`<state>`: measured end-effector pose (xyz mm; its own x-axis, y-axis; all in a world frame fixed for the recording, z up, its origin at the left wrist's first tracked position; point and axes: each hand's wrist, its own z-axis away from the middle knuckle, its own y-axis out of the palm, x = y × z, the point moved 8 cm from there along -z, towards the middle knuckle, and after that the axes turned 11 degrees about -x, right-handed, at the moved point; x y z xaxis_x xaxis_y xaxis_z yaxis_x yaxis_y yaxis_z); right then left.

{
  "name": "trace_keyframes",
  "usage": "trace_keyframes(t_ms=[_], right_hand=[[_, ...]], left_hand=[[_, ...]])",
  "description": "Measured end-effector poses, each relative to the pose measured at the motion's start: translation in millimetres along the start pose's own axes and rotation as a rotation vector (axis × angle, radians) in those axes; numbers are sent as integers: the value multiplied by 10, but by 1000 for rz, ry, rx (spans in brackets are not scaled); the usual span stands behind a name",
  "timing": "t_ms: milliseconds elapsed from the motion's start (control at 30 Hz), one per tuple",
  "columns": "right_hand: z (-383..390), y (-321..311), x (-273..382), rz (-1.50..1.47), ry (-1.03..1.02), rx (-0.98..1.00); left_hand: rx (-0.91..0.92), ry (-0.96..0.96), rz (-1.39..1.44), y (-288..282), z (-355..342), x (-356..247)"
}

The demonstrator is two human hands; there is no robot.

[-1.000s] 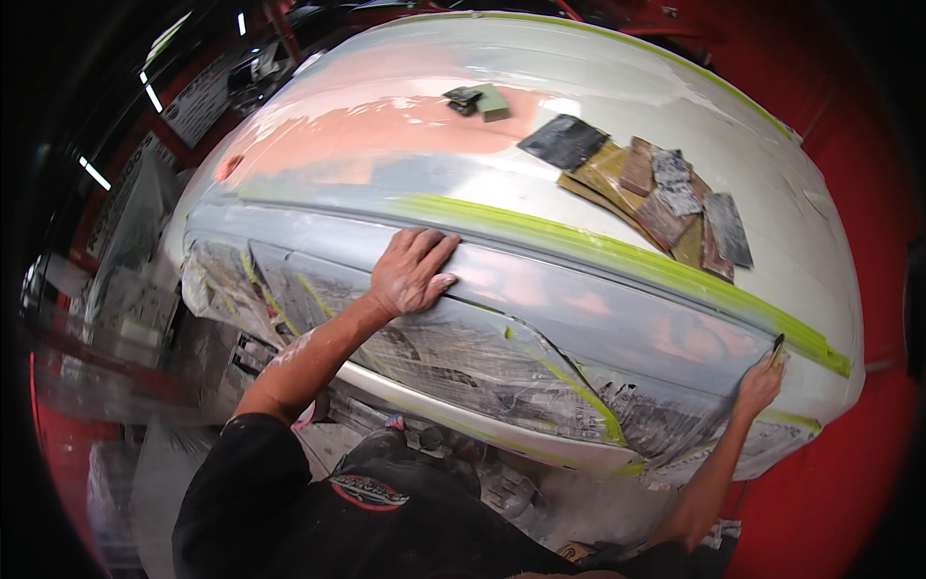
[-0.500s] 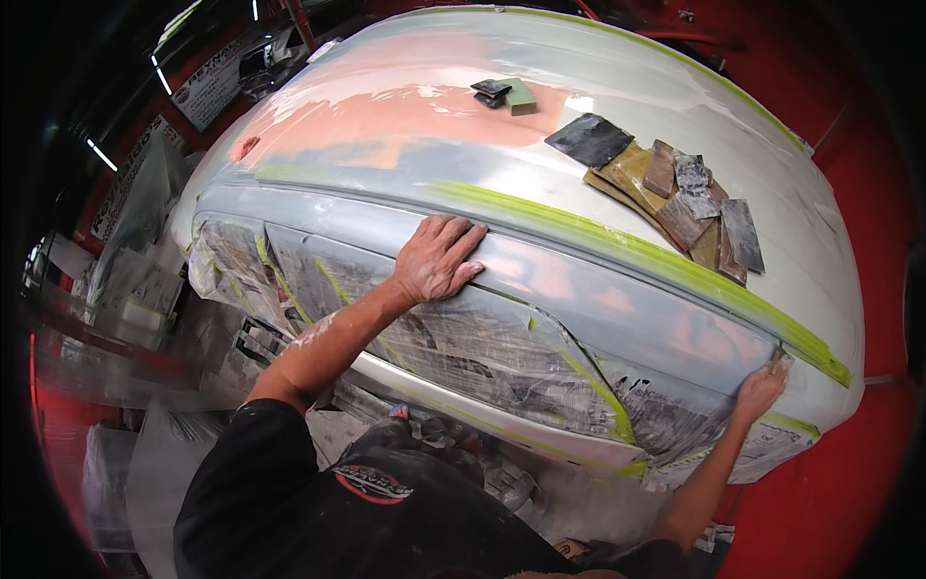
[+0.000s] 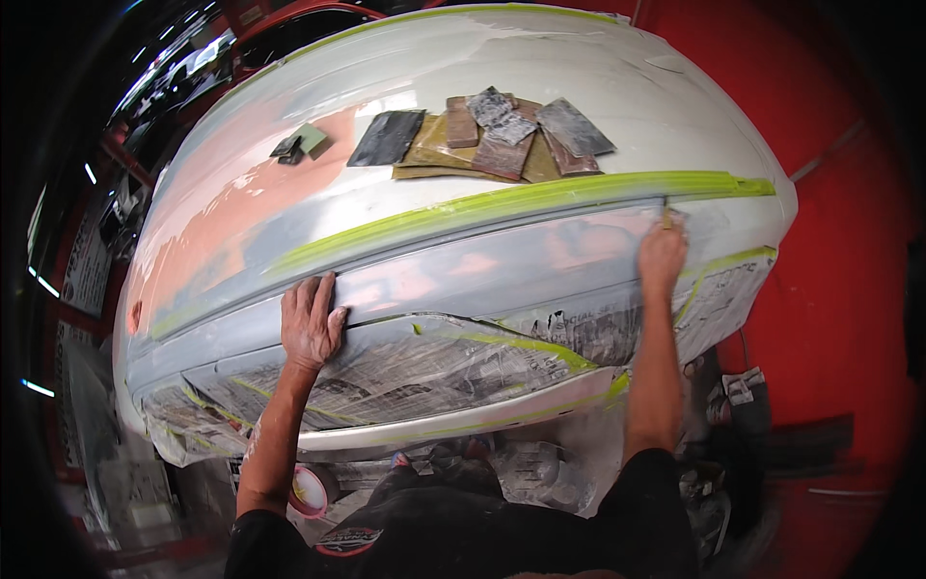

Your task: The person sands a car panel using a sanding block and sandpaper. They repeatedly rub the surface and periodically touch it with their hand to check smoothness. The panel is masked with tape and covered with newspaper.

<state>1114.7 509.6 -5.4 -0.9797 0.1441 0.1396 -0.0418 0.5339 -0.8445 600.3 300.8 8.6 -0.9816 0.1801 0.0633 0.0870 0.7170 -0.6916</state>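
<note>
My left hand [image 3: 311, 323] lies on the grey-primed roof rail [image 3: 424, 286] of a car, palm down with its fingers spread, holding nothing. Farther right, my right hand [image 3: 662, 259] is closed around a small tan piece of what looks like folded sandpaper [image 3: 667, 218]. It rests at the right part of the rail, where pinkish patches show through the grey. Above the rail runs a strip of yellow-green masking tape [image 3: 540, 205]. Printed paper and plastic sheeting [image 3: 424, 372] cover the windows below.
On the white roof [image 3: 656, 106] lie overlapping sandpaper sheets [image 3: 386, 138], black, brown and grey. A green sanding block [image 3: 313, 142] sits left of them beside small black pieces [image 3: 286, 150]. A pinkish bucket [image 3: 309, 490] stands on the floor. Red wall [image 3: 820, 289] lies to the right.
The view has turned, so the car and my left hand appear farther left. Both hands keep roughly the same places along the rail; the right still grips its tan piece.
</note>
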Motion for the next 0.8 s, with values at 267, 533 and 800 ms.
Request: trace_keyframes(t_ms=[267,533,800], right_hand=[[104,136,-357,-338,-33,-269],[77,75,-795,-606,281,-413],[1226,47,840,-577,285,-387]], left_hand=[[21,-1,-34,69,73,29],[39,39,-25,68,51,10],[228,466,321,473,-898,-1652]])
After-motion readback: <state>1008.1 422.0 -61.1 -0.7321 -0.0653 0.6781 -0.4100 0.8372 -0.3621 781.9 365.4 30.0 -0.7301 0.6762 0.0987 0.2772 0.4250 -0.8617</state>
